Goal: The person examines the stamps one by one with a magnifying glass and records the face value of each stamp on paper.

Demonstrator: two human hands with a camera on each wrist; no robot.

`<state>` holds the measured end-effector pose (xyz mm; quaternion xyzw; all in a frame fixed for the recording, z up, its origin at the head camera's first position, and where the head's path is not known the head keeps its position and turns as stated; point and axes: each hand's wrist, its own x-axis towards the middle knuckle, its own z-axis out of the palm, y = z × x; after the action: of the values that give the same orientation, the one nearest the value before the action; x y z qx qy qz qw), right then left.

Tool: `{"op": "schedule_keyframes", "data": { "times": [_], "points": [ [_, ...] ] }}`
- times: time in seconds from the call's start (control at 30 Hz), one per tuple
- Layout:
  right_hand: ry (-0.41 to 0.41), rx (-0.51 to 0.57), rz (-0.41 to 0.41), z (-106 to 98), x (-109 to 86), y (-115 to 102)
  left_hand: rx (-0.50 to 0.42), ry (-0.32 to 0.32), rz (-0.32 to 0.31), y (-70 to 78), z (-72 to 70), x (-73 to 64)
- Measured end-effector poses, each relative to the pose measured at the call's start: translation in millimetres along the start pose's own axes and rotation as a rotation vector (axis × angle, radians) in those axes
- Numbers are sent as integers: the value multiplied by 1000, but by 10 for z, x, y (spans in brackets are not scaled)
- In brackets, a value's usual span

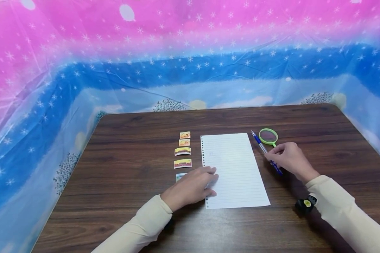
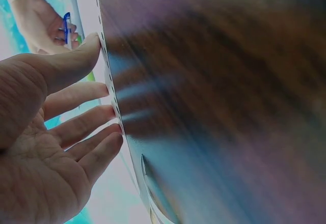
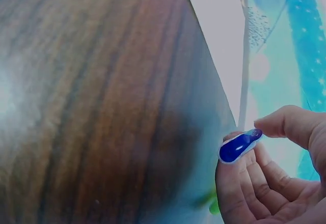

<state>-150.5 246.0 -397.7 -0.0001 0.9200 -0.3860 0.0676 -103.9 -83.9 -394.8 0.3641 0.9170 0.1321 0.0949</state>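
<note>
A sheet of ruled paper (image 1: 234, 168) with punched holes down its left edge lies on the brown wooden table (image 1: 126, 151). Faint writing marks its upper left. My left hand (image 1: 191, 186) rests its fingertips on the sheet's left edge; in the left wrist view its fingers (image 2: 84, 99) are spread and fairly straight. To the right of the sheet, my right hand (image 1: 289, 160) pinches a blue pen (image 1: 257, 138) between thumb and fingers. The right wrist view shows the blue end of the pen (image 3: 238, 146) toward the camera.
A green-rimmed magnifying glass (image 1: 268, 136) lies just beyond my right hand, its handle partly hidden. Left of the paper runs a column of small printed cards (image 1: 182, 163); my left hand partly covers the nearest card (image 1: 179, 177). A snowflake-patterned cloth (image 1: 190, 66) hangs behind the table.
</note>
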Motion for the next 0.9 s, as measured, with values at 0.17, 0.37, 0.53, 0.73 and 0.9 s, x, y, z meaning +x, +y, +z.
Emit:
{"op": "schedule_keyframes", "data": {
  "times": [0.17,0.37,0.53,0.73,0.9],
  "points": [
    [-22,121,-18,-40,9,22,1,6,1,-1,3,-1],
    [3,224,-53,-80,29,45,-7,3,-9,3,0,-4],
    [9,253,-38,-114,33,43,-10,-1,-12,3,1,-7],
    [25,269,-30,-139,30,34,-17,-3,-10,-6,-2,-1],
    [31,297,-45,-139,35,32,-25,0,-6,-13,1,-3]
  ]
}}
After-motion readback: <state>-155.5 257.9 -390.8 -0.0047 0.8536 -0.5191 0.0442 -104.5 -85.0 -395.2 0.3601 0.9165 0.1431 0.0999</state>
